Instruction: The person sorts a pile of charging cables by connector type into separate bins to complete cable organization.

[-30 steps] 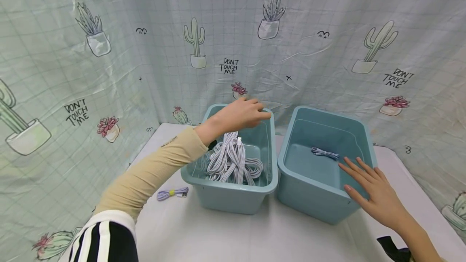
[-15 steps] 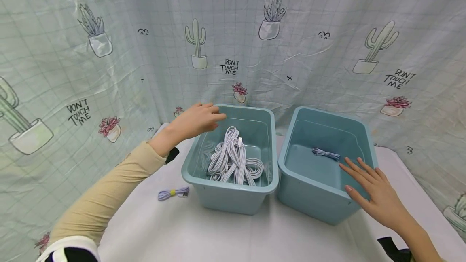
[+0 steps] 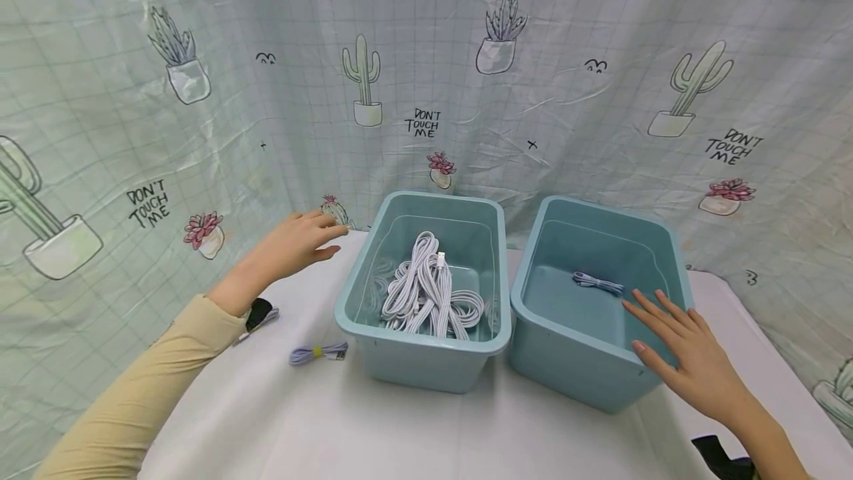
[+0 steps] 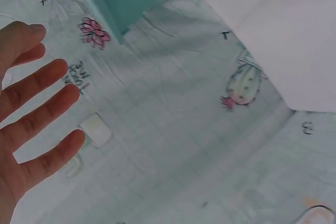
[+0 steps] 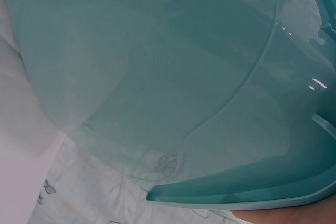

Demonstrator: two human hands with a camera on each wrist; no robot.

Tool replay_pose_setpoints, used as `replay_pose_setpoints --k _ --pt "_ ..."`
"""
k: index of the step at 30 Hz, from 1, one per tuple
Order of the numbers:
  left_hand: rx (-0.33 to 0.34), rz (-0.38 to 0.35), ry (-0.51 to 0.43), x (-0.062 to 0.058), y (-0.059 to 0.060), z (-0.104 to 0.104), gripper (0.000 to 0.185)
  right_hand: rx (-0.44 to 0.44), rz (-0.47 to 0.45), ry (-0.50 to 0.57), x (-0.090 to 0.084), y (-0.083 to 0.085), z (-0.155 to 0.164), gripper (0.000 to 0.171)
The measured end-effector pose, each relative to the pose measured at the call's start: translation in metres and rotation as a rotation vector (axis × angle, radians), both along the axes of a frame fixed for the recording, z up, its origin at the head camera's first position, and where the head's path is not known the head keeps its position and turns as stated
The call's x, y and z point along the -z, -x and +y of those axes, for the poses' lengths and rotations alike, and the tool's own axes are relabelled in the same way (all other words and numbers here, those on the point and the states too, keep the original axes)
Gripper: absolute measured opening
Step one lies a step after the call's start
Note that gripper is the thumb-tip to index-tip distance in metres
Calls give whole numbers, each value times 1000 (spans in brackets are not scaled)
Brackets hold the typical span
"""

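Note:
My left hand (image 3: 300, 243) hovers over the table to the left of the left blue bin (image 3: 426, 347), holding nothing; its loosely spread fingers also show in the left wrist view. Several white bundled cables (image 3: 429, 295) lie heaped in that bin. Across the front right rim of the right blue bin (image 3: 573, 361) lies my right hand (image 3: 693, 365), fingers extended over the inside. One bundled cable (image 3: 597, 284) rests on that bin's floor. Only a sliver of the right hand (image 5: 289, 216) appears at the bottom of the right wrist view, beside the bin's rim.
A lilac cable with a yellow tie (image 3: 318, 353) lies on the white table (image 3: 400, 435), left of the left bin. Another cable (image 3: 266, 319) farther back is partly hidden by the left wrist strap. A cactus-print curtain (image 3: 426, 58) stands behind the table.
My left hand has moved left and lower, from above the left bin to over the table beside it. That move uncovers the heaped cables. The right hand stays put.

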State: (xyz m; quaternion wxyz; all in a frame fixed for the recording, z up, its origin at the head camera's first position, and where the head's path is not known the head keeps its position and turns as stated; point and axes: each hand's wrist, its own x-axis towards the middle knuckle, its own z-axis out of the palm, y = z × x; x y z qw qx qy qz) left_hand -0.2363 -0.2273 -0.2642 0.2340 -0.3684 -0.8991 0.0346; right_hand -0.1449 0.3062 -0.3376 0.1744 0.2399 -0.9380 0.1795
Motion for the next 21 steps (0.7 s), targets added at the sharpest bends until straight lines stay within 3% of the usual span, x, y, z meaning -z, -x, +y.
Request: replay_pose_setpoints --k 6,21 --pt "-46 -32 -33 16 -13 -21 20 0 -2 7 0 0 0 56" --pt "-116 23 47 72 -43 -48 21 0 -1 7 0 0 0 56"
